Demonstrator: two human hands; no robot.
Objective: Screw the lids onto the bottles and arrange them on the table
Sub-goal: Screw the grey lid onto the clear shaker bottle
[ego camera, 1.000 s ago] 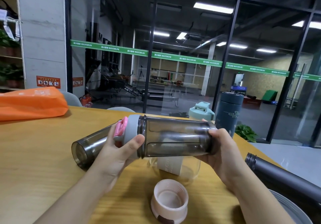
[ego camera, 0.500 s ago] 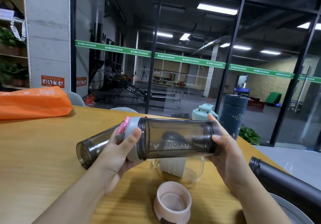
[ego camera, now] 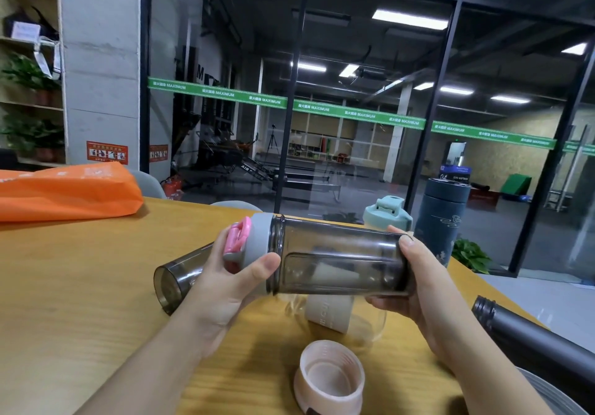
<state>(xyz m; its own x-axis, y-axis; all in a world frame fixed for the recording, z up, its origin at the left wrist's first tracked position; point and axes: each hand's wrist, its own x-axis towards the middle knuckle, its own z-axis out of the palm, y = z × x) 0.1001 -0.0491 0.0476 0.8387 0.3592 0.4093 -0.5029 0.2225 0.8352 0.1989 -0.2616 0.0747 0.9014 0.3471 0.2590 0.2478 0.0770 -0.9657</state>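
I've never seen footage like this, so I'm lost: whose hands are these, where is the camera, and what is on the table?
There is no machine: a person wears a camera on the head, looking down at their own hands. The left hand grips a grey-and-pink lid on a smoky bottle held sideways above the table; the right hand holds its base. On the table lie a second smoky bottle, a pink lid, a clear jar, a black flask and an orange bag. A teal-lidded bottle and a dark flask stand behind.
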